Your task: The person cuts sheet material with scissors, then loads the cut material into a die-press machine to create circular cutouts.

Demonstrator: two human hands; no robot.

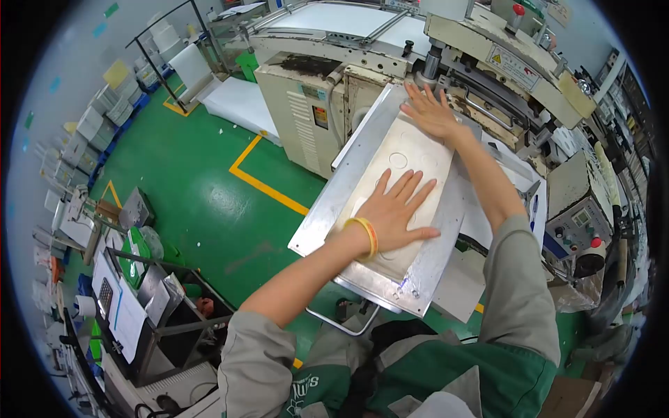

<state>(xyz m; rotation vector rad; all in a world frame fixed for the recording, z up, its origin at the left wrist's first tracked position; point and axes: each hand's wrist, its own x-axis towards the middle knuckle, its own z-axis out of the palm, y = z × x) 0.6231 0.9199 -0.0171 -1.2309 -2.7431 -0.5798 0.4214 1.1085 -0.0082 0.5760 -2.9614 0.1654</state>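
Note:
A cream-coloured rectangular board (422, 182) with round outlines on its face lies lengthwise on a silver metal plate (326, 209). My left hand (394, 211), with a yellow band at its wrist, rests flat on the near half of the board, fingers spread. On the board's far end lies my right hand (433, 115), also flat with its fingers apart, close to the machine's metal post (432, 61). Neither hand grips anything. Part of the board is hidden under both hands.
Beyond the plate stands a large cream machine (296, 104). A control box (580, 216) with a red button is at the right. At lower left, a black-framed cart (188, 327) carries a clipboard (125, 313). Yellow lines (268, 187) mark the green floor.

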